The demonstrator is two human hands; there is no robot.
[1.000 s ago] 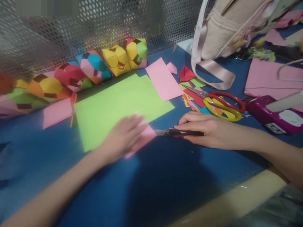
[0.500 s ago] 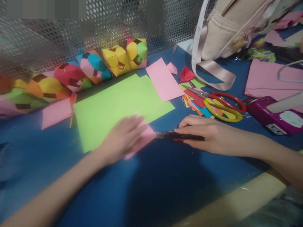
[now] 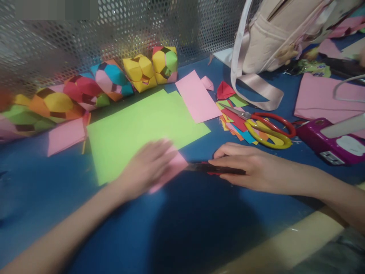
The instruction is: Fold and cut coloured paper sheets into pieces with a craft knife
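Note:
My left hand (image 3: pixel 148 165), blurred, lies over a small pink paper (image 3: pixel 175 167) and holds it down; its fingertips are hard to make out. That paper overlaps the lower edge of a large light-green sheet (image 3: pixel 131 129). Closed around the black and red handle of a cutter knife (image 3: pixel 212 168) is my right hand (image 3: pixel 248 165). The knife lies low over the blue table, its grey blade pointing left at the pink paper's right corner. Whether the blade touches the paper, I cannot tell.
Folded paper balls (image 3: pixel 139 72) line the metal mesh (image 3: pixel 194 26) at the back. Red-and-yellow-handled scissors (image 3: pixel 270 129) lie on paper scraps (image 3: pixel 236 121), beside a purple device (image 3: pixel 325 139). A pink sheet (image 3: pixel 198 97), pink paper stack (image 3: pixel 67 136) and pale bag (image 3: pixel 270 42) are around.
The knife and my right hand have shifted very slightly downward. My left hand stays on the pink paper, and the view has moved a little.

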